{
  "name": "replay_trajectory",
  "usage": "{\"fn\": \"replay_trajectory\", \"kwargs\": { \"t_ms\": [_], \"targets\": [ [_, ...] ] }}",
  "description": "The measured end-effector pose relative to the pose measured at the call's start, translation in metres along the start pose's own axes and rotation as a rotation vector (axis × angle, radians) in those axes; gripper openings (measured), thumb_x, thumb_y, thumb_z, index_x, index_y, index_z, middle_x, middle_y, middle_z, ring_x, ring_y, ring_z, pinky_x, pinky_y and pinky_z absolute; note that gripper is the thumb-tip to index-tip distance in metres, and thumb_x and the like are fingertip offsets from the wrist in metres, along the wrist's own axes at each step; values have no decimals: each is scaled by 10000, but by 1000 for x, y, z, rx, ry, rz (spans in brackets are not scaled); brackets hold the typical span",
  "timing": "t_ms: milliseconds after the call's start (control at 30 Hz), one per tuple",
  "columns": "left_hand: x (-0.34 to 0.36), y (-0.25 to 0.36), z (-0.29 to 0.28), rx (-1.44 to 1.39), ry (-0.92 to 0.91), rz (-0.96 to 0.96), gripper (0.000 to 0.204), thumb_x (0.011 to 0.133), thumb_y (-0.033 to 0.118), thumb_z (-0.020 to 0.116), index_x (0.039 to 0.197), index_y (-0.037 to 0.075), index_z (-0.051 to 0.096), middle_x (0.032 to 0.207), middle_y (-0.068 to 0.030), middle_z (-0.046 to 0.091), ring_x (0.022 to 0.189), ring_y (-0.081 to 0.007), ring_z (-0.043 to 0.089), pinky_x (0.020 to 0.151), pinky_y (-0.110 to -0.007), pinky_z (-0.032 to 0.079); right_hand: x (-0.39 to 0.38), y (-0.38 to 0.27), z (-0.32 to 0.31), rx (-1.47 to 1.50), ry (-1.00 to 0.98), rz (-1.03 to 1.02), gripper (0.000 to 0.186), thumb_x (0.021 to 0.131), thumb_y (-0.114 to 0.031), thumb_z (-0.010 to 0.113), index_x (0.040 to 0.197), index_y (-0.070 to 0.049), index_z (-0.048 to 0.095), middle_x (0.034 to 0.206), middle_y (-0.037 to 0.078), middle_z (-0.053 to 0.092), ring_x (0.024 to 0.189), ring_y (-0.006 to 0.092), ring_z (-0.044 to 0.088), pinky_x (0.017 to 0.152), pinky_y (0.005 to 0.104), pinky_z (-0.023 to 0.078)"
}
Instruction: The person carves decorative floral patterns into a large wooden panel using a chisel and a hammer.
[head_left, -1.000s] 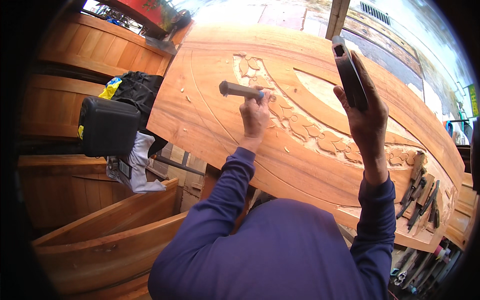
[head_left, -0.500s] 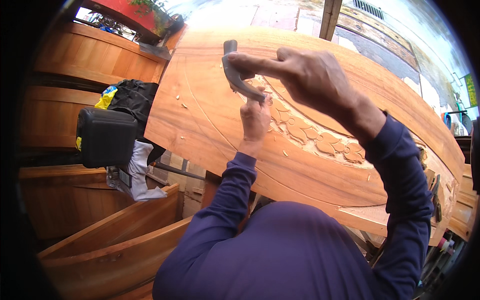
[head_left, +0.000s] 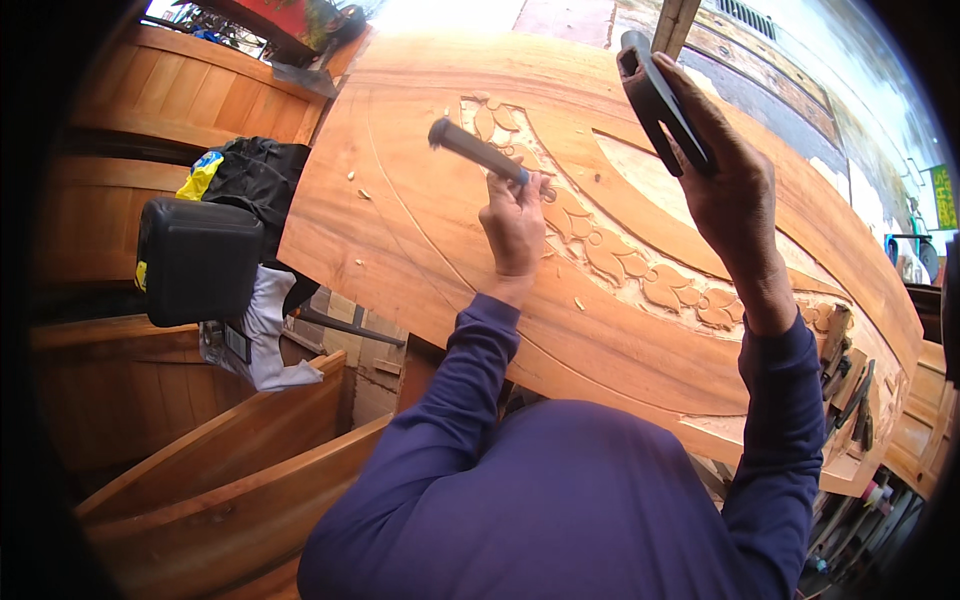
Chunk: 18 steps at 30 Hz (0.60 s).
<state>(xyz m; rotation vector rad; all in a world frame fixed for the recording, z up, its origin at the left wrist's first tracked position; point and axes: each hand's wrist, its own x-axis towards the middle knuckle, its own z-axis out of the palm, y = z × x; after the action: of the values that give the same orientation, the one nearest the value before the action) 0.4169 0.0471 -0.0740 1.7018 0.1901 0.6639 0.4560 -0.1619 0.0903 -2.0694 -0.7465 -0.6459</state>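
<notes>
My left hand [head_left: 514, 228] is closed around a wood chisel [head_left: 470, 150] with a dark shaft and a bit of blue near my fingers. The chisel leans over the carved band of a wooden panel [head_left: 420, 220]; its cutting tip is hidden by my hand. Up and to the right, my right hand [head_left: 735, 195] grips a dark claw hammer [head_left: 660, 105], raised clear of the chisel. Leaf and flower relief [head_left: 610, 255] curves across the panel from beside my left hand toward the right. Small wood chips lie scattered on the surface.
Several carving tools [head_left: 850, 385] lie on the panel's right end. A black hard case [head_left: 200, 260] stands at left, with a dark bag [head_left: 265, 180] and a grey cloth [head_left: 270, 340] beside it. Wooden boards [head_left: 240, 490] lean at the lower left.
My right hand has swung the hammer away from the chisel, up and to the right. The chisel's shaft now shows, still held in my left hand.
</notes>
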Motion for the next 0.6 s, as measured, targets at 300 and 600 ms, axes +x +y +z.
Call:
{"fn": "replay_trajectory", "kwargs": {
  "t_ms": [300, 600],
  "targets": [
    [22, 14, -9, 103, -209, -25, 245, 1040, 29, 638, 1270, -19, 570, 885, -124, 773, 833, -177, 787, 693, -279, 628, 25, -8, -12, -72, 61, 209, 583, 917, -99, 834, 1462, -120, 627, 1348, 125, 728, 1203, 156, 705, 947, 310, 589],
    [18, 6, -6, 156, -237, 50, 207, 994, 19, 684, 1178, 28, 590, 830, -108, 758, 676, -194, 735, 608, -323, 572, 71, -4, 27, -460, -408, -450, 800, 918, 59, 615, 1508, -476, 538, 778, 60, 635, 575, 252, 612, 537, 394, 531]
  ]
}}
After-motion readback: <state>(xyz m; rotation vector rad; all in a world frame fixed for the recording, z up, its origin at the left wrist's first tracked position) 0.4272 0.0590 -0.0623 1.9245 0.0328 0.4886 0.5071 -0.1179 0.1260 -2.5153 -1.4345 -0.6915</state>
